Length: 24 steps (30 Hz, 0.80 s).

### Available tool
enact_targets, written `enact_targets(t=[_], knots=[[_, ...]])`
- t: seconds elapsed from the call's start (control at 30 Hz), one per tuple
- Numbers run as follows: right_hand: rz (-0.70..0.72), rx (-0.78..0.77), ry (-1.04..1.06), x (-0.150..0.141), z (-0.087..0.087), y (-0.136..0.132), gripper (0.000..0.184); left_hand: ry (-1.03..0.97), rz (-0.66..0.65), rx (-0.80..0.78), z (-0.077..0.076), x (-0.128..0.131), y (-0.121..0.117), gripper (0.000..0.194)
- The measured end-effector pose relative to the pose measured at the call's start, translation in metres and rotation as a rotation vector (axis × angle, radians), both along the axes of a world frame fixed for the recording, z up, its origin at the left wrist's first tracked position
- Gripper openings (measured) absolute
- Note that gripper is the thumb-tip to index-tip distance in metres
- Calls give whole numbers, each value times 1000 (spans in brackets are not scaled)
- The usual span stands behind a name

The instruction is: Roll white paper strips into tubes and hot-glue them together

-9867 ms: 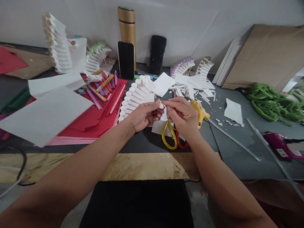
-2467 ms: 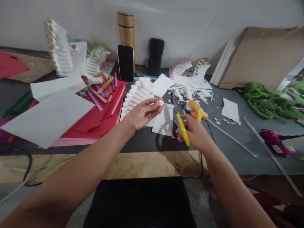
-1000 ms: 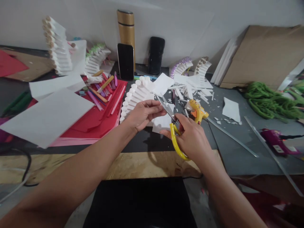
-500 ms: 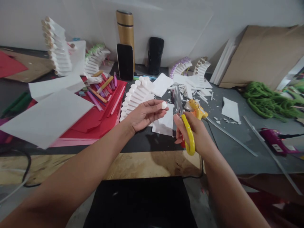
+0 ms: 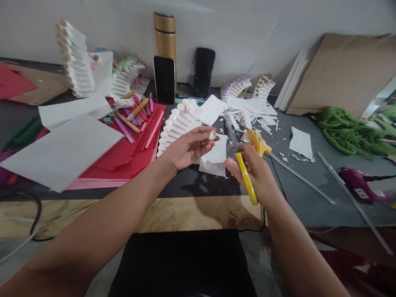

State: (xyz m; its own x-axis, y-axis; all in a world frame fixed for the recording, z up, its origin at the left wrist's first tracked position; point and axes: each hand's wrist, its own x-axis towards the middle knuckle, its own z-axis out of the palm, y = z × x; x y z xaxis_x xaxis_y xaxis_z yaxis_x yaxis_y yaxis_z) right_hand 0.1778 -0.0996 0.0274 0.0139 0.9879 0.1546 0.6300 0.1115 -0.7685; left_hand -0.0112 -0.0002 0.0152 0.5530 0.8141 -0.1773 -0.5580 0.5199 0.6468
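Observation:
My left hand (image 5: pixel 188 146) pinches a small white foam disc (image 5: pixel 213 135) between thumb and fingertips, held above the table. My right hand (image 5: pixel 255 173) is closed around the yellow-handled scissors (image 5: pixel 244 175), whose blades point up and away, a little right of the disc and not touching it. Just beyond my left hand lies a white fan of foam strips tipped with round discs (image 5: pixel 177 123). A white paper piece (image 5: pixel 213 159) lies on the dark table under both hands.
A yellow glue gun (image 5: pixel 260 144) and foam scraps (image 5: pixel 250 115) lie behind my right hand. Red paper with pens (image 5: pixel 133 136) and white sheets (image 5: pixel 58 150) sit left. Two phones (image 5: pixel 164 78) and a gold flask (image 5: pixel 165 33) stand by the wall. Green yarn (image 5: pixel 349 132), cardboard (image 5: pixel 343 74) at right.
The scissors blades were at the foam disc a second ago; since then my right hand has drawn back to the right, blades pointing up. My left hand keeps the disc in the same place.

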Motion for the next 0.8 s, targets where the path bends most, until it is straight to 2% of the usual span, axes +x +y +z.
enact_targets(t=[0.2, 0.47, 0.67, 0.8], knots=[[2, -5, 10, 2, -4, -1, 46, -19, 55, -9, 0, 4, -2, 18], [-40, 20, -285, -6, 9, -8, 61, 26, 105, -6, -7, 5, 1, 18], [-23, 79, -449, -9, 5, -10, 64, 87, 106, 17, -7, 7, -1, 15], [-64, 110, -511, -13, 3, -10, 62, 93, 136, 65, -9, 8, -2, 14]])
